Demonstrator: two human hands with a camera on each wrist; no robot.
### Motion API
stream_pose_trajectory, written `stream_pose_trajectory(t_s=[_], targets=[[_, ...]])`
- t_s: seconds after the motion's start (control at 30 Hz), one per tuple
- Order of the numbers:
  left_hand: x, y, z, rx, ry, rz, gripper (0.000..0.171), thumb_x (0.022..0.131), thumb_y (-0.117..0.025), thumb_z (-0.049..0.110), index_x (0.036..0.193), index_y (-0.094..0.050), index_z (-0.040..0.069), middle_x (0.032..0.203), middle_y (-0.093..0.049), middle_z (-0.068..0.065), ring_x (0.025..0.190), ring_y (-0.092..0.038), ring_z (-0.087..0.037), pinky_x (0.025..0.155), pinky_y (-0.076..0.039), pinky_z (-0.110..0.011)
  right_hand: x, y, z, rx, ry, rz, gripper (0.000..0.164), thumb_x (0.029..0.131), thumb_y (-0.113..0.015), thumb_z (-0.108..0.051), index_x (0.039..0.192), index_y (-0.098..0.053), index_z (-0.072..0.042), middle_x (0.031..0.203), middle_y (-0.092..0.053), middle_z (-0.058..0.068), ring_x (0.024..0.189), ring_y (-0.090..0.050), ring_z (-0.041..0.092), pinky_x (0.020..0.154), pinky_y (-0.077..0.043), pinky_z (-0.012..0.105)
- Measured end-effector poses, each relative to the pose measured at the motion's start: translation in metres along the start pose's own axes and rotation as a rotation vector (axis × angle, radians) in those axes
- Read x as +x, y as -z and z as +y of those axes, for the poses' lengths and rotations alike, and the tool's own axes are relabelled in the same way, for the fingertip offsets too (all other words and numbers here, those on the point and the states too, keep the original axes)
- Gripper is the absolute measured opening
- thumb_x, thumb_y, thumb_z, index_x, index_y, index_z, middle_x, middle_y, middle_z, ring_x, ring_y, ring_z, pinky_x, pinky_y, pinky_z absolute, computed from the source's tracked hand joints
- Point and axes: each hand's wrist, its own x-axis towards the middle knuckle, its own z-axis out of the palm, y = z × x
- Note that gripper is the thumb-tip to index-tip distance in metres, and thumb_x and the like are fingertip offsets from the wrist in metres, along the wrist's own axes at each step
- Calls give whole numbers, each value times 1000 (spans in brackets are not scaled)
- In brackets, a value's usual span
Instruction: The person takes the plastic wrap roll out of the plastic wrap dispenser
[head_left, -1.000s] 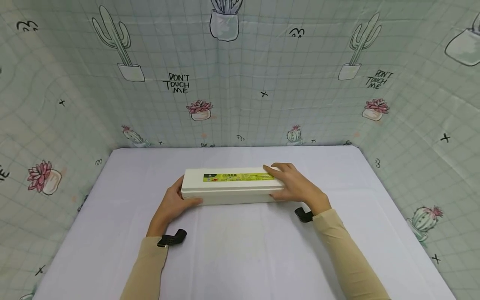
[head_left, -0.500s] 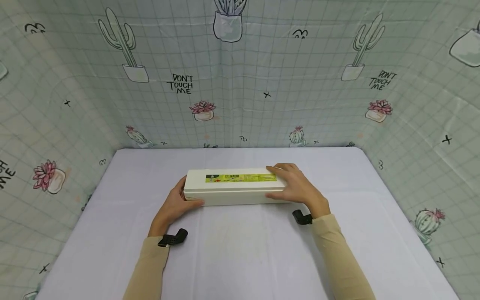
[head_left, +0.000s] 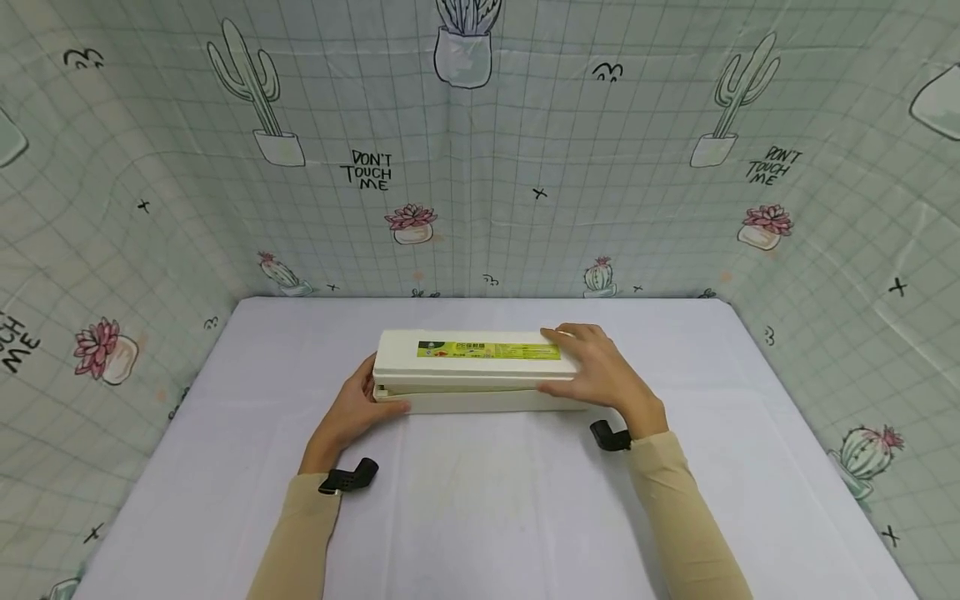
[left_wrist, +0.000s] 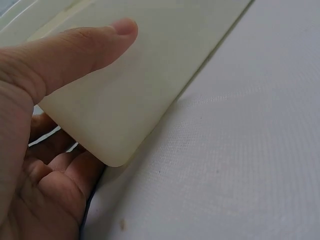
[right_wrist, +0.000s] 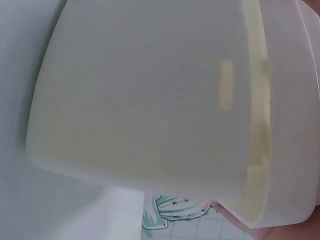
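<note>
A long off-white cling film box [head_left: 480, 403] rests on the table, its lid [head_left: 468, 367] bearing a yellow-green label [head_left: 487, 351]. The lid is raised a little along the near side, leaving a narrow gap above the base. My left hand [head_left: 351, 410] holds the base's left end, thumb on the front wall and fingers behind the end. At the other end, my right hand [head_left: 603, 373] grips the lid, thumb at its front edge and fingers over the top. The right wrist view shows the gap between base [right_wrist: 140, 100] and lid [right_wrist: 292, 125]. The box's contents are hidden.
A white cloth covers the table [head_left: 480, 508]. Grid-patterned fabric [head_left: 495, 150] with cactus drawings hangs behind and at both sides. Black wrist devices sit on the left wrist [head_left: 349, 477] and right wrist [head_left: 611, 436].
The lid has risen at its front edge and separated from the base, lifted by the right hand. The left hand keeps its hold on the base. The head view has shifted slightly.
</note>
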Motion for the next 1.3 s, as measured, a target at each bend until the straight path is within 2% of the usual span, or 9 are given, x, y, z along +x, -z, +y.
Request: stream_pose_trajectory(t_s=[0.13, 0.2, 0.5, 0.73, 1.03, 1.3], targets=[[0, 1, 1, 18, 19, 12, 111, 81, -89, 12, 166, -17, 11, 169, -28, -11, 155, -30, -28, 109, -36, -13, -1, 5, 3, 11, -18, 11, 86, 75, -87, -50, 149, -58, -16, 146, -55, 17, 136, -44, 41, 109, -39, 61], [0, 2, 1, 23, 25, 16, 110, 81, -89, 12, 165, -18, 11, 168, -29, -12, 154, -31, -30, 110, -37, -15, -2, 8, 5, 17, -26, 14, 86, 76, -87, -50, 149, -57, -16, 147, -54, 17, 137, -43, 41, 110, -38, 61], [-3, 3, -2, 12, 29, 15, 107, 82, -87, 10, 165, -19, 9, 164, -35, -15, 149, -38, -33, 99, -40, -8, -8, 17, 15, 32, -79, 20, 94, 77, -86, -53, 155, -49, -15, 151, -49, 19, 141, -38, 43, 112, -36, 63], [-2, 1, -2, -21, 17, 8, 107, 82, -88, 9, 164, -19, 9, 162, -36, -15, 147, -40, -33, 99, -43, -9, -12, 25, 23, 36, -104, 47, 97, 76, -87, -53, 156, -48, -14, 152, -48, 19, 140, -39, 43, 112, -36, 63], [1, 1, -1, -38, 26, -6, 107, 82, -87, 6, 164, -18, 8, 161, -36, -16, 144, -41, -34, 98, -44, -10, -22, 36, 33, 76, -142, 99, 90, 76, -89, -46, 150, -54, -9, 150, -50, 23, 138, -39, 46, 111, -35, 63], [0, 0, -1, -20, 19, -15, 106, 84, -85, 10, 165, -17, 11, 161, -37, -15, 142, -43, -33, 97, -45, -11, -28, 44, 38, 62, -193, 87, 96, 81, -85, -48, 158, -42, -10, 154, -44, 24, 141, -35, 46, 111, -34, 65]])
